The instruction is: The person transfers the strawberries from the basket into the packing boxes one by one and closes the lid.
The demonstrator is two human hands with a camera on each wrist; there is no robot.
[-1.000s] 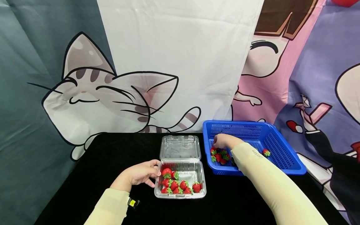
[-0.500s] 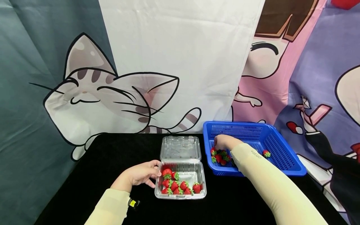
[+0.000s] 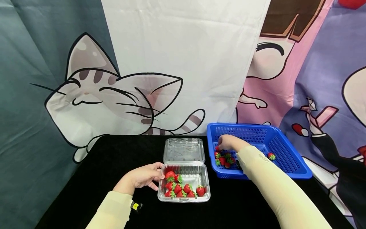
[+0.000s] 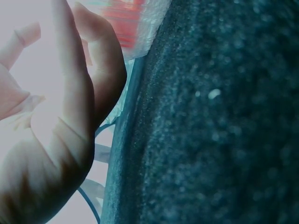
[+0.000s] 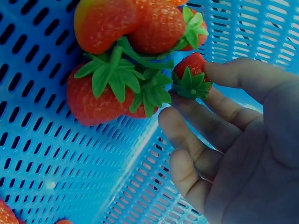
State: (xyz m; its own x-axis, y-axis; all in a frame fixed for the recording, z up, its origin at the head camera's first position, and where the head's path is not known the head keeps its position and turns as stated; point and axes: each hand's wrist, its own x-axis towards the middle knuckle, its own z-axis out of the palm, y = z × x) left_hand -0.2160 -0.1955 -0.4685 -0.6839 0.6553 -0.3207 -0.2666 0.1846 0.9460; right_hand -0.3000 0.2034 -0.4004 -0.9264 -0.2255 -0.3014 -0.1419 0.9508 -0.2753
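In the head view my left hand grips the left rim of a clear plastic clamshell container. Its thumb lies at the rim, and the container's lid is folded back. Several strawberries sit along the container's left side and front. My right hand reaches into a blue plastic basket. The right wrist view shows that hand pinching a small strawberry between thumb and fingers, beside a cluster of strawberries. Only blurred red through plastic shows beyond the left fingers in the left wrist view.
One strawberry lies apart in the basket's right part. A black cloth covers the table. Behind it hangs a printed cartoon curtain, close to the basket's back.
My right hand rises very slightly in the basket, and a red strawberry now shows beneath its fingertips. The left hand and the container stay in place.
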